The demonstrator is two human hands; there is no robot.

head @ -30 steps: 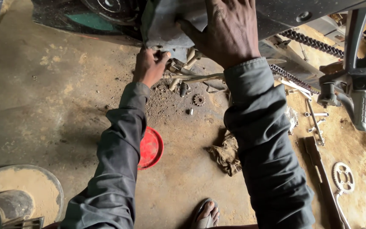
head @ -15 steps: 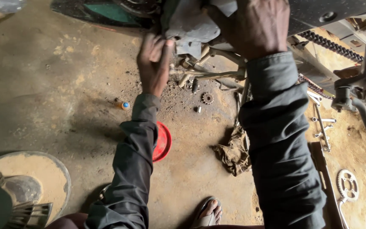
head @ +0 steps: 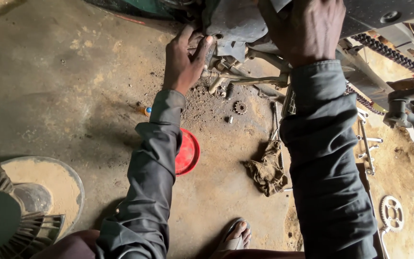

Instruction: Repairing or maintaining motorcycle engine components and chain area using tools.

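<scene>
A person's left hand [head: 184,60] reaches up to the grey metal engine casing [head: 233,24] of a motorcycle standing at the top of the view, its fingers [head: 202,48] curled against a small part at the casing's lower edge; the part itself is too shadowed to make out. The right hand [head: 307,29] lies flat on the casing, fingers spread over its dull, grimy surface, with the fingertips cut off by the top of the frame. A drive chain [head: 384,48] runs off to the right. On the dusty concrete floor [head: 63,96] below lie a small sprocket [head: 239,107], a red dish [head: 188,152] partly hidden by the left sleeve, a dirty rag [head: 267,170] and a larger sprocket [head: 392,213]. A sandalled foot [head: 235,237] shows at the bottom edge.
</scene>
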